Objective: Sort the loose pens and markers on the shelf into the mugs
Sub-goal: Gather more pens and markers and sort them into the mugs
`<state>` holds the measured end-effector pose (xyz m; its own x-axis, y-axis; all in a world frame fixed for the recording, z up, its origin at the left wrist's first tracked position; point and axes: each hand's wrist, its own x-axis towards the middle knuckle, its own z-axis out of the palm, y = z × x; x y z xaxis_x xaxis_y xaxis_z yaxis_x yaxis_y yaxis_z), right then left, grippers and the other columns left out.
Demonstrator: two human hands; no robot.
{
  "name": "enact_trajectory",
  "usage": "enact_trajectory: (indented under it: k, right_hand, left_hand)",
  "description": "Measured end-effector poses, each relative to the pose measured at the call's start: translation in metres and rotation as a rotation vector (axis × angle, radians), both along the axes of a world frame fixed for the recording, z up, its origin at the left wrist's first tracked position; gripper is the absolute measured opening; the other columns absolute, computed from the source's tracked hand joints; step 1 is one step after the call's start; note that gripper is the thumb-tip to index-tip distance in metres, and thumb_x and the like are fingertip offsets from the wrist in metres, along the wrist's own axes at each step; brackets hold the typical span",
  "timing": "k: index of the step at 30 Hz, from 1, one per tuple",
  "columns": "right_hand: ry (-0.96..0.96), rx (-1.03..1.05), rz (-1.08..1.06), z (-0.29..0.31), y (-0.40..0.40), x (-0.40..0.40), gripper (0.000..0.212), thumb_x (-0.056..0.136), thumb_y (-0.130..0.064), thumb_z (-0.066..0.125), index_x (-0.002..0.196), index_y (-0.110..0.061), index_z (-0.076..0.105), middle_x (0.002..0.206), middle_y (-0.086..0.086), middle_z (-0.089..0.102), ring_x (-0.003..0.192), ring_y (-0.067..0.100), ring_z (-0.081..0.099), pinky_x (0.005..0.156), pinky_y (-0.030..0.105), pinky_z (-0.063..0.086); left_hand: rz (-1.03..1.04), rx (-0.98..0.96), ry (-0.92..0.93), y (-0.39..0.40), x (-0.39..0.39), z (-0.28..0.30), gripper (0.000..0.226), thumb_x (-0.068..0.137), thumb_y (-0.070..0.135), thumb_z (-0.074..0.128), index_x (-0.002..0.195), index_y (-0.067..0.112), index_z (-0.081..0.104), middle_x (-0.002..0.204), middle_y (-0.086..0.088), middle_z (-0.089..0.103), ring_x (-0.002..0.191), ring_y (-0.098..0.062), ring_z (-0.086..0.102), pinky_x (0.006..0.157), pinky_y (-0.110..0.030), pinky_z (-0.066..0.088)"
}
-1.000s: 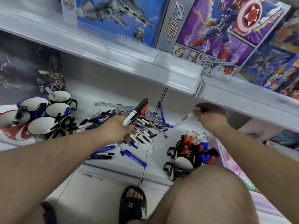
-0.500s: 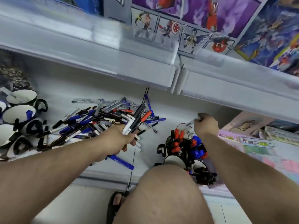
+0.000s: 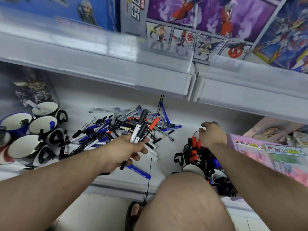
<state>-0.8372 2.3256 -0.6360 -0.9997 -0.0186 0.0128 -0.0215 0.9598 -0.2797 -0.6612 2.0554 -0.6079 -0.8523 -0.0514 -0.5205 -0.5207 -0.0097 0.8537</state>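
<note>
Three markers, one white-barrelled with a black cap, one black, one with an orange-red cap, stand bunched in the left hand [image 3: 133, 147], whose fingers curl round their lower ends. Their long axes run from the hand toward the far right, caps pointing up and away. Just beyond this hand lies the loose heap of blue, black and white pens [image 3: 116, 129] on the white shelf [image 3: 80, 97], pointing every way.

The right hand [image 3: 211, 134] hovers right of the heap, directly above the black mug packed with red-capped markers [image 3: 194, 147]; its fingers are loosely curled, and whether they pinch anything cannot be told. That mug sits to the right and nearer than the bundle, so the right hand is closest to it. White-lined mugs [image 3: 41, 124], mostly unfilled, cluster at far left, nearer the left arm.
</note>
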Motion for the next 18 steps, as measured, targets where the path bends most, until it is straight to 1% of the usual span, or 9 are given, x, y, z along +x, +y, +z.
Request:
enact_trajectory:
  k: [2, 4, 5, 6, 8, 9, 11, 14, 18]
  right_hand:
    - [0.040, -0.076, 0.131, 0.024, -0.020, 0.010, 0.032, 0.093, -0.019, 0.051, 0.119, -0.021, 0.068, 0.127, 0.003, 0.063, 0.110, 0.024, 0.060, 0.091, 0.027, 0.046]
    - [-0.010, -0.166, 0.290, 0.055, -0.048, 0.030, 0.027, 0.094, -0.019, 0.055, 0.117, -0.021, 0.069, 0.111, -0.004, 0.070, 0.095, 0.015, 0.064, 0.075, 0.010, 0.044]
    - [-0.081, -0.256, 0.358, 0.071, -0.063, 0.043, 0.026, 0.095, -0.022, 0.057, 0.118, -0.022, 0.068, 0.104, -0.005, 0.070, 0.082, 0.011, 0.064, 0.065, 0.005, 0.042]
    - [-0.173, -0.373, 0.412, 0.086, -0.077, 0.057, 0.025, 0.095, -0.026, 0.059, 0.119, -0.023, 0.066, 0.099, -0.004, 0.070, 0.070, 0.009, 0.064, 0.057, 0.006, 0.042]
    - [-0.352, -0.551, 0.490, 0.110, -0.101, 0.083, 0.028, 0.097, -0.037, 0.057, 0.121, -0.023, 0.062, 0.096, 0.002, 0.069, 0.057, 0.007, 0.062, 0.052, 0.016, 0.047]
    - [-0.398, -0.568, 0.527, 0.118, -0.111, 0.094, 0.029, 0.097, -0.041, 0.055, 0.119, -0.024, 0.062, 0.096, 0.006, 0.070, 0.057, 0.008, 0.062, 0.053, 0.021, 0.049]
    - [-0.422, -0.506, 0.582, 0.129, -0.128, 0.113, 0.029, 0.096, -0.044, 0.055, 0.113, -0.022, 0.063, 0.089, 0.008, 0.070, 0.057, 0.012, 0.063, 0.055, 0.027, 0.051]
    - [-0.381, -0.411, 0.613, 0.137, -0.144, 0.131, 0.022, 0.095, -0.036, 0.061, 0.101, -0.014, 0.062, 0.072, 0.004, 0.066, 0.052, 0.012, 0.064, 0.052, 0.028, 0.052]
    - [-0.391, -0.477, 0.603, 0.148, -0.157, 0.139, 0.004, 0.097, -0.020, 0.059, 0.099, -0.016, 0.058, 0.074, 0.007, 0.063, 0.050, 0.015, 0.061, 0.047, 0.024, 0.048]
  left_hand:
    - [-0.006, 0.048, -0.011, -0.002, 0.007, 0.005, 0.020, 0.100, 0.016, 0.053, 0.113, 0.022, 0.067, 0.087, -0.003, 0.070, 0.059, -0.012, 0.051, 0.052, -0.025, 0.035]
    - [-0.019, 0.078, -0.017, -0.005, 0.015, 0.011, 0.022, 0.101, 0.016, 0.052, 0.113, 0.023, 0.068, 0.086, -0.002, 0.069, 0.058, -0.011, 0.050, 0.053, -0.024, 0.035]
    - [-0.022, 0.085, -0.017, -0.007, 0.020, 0.015, 0.022, 0.101, 0.016, 0.052, 0.113, 0.023, 0.068, 0.085, -0.001, 0.068, 0.059, -0.011, 0.050, 0.053, -0.024, 0.036]
    - [-0.022, 0.089, -0.013, -0.010, 0.024, 0.019, 0.022, 0.101, 0.016, 0.052, 0.113, 0.023, 0.068, 0.083, 0.000, 0.068, 0.059, -0.011, 0.050, 0.053, -0.024, 0.036]
    - [-0.020, 0.109, 0.005, -0.014, 0.032, 0.025, 0.022, 0.101, 0.015, 0.052, 0.114, 0.021, 0.068, 0.081, 0.000, 0.068, 0.059, -0.012, 0.050, 0.053, -0.025, 0.035]
    - [-0.023, 0.116, 0.016, -0.016, 0.036, 0.029, 0.022, 0.100, 0.015, 0.052, 0.115, 0.020, 0.067, 0.080, -0.001, 0.068, 0.059, -0.012, 0.050, 0.052, -0.025, 0.034]
    - [-0.037, 0.122, 0.040, -0.020, 0.045, 0.036, 0.021, 0.100, 0.015, 0.052, 0.116, 0.018, 0.066, 0.080, -0.001, 0.069, 0.059, -0.012, 0.051, 0.051, -0.025, 0.032]
    - [-0.056, 0.136, 0.067, -0.023, 0.055, 0.049, 0.019, 0.101, 0.016, 0.050, 0.113, 0.018, 0.065, 0.080, 0.000, 0.070, 0.057, -0.012, 0.053, 0.049, -0.024, 0.032]
    - [-0.068, 0.158, 0.059, -0.030, 0.069, 0.063, 0.022, 0.103, 0.019, 0.046, 0.117, 0.017, 0.063, 0.086, 0.000, 0.072, 0.059, -0.011, 0.055, 0.047, -0.021, 0.031]
